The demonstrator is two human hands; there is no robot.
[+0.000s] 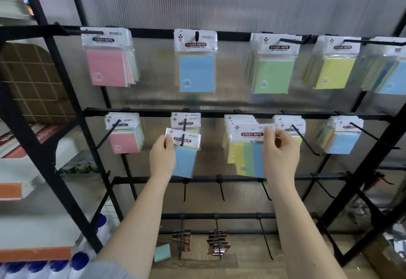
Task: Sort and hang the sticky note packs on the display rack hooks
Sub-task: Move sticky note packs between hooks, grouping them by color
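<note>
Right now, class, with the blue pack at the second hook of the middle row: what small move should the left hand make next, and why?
Probably push the blue pack back along the hook. The left hand pinches its header, the hook's tip already pokes through the hole, and another pack hangs further back.

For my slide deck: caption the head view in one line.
Left hand threads a blue pack onto a middle-row hook while right hand holds a multicolour pack.
</note>
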